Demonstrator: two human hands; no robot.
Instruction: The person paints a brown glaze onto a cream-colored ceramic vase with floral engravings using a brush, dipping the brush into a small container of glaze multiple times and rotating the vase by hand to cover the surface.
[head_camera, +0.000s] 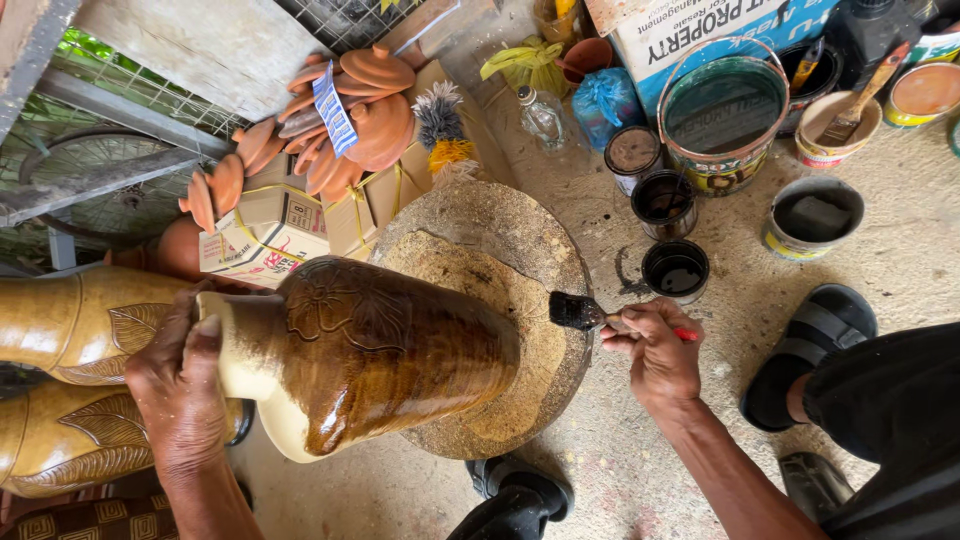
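A tall clay vase (390, 350) with a glossy brown coat and a carved flower stands on a round stone turntable (520, 240); its neck is pale and unglazed. My left hand (180, 385) grips the rim of the vase's neck. My right hand (655, 350) holds a paintbrush (580, 312) with a red handle, its dark bristles close to the vase's base over the turntable.
Several paint cans, one a small tin of dark paint (676, 270), and a large bucket (722, 110) stand on the concrete behind the turntable. Clay lids (345, 120) rest on cardboard boxes. Two finished golden vases (70, 320) stand at left. Sandalled feet (810, 350) are at right.
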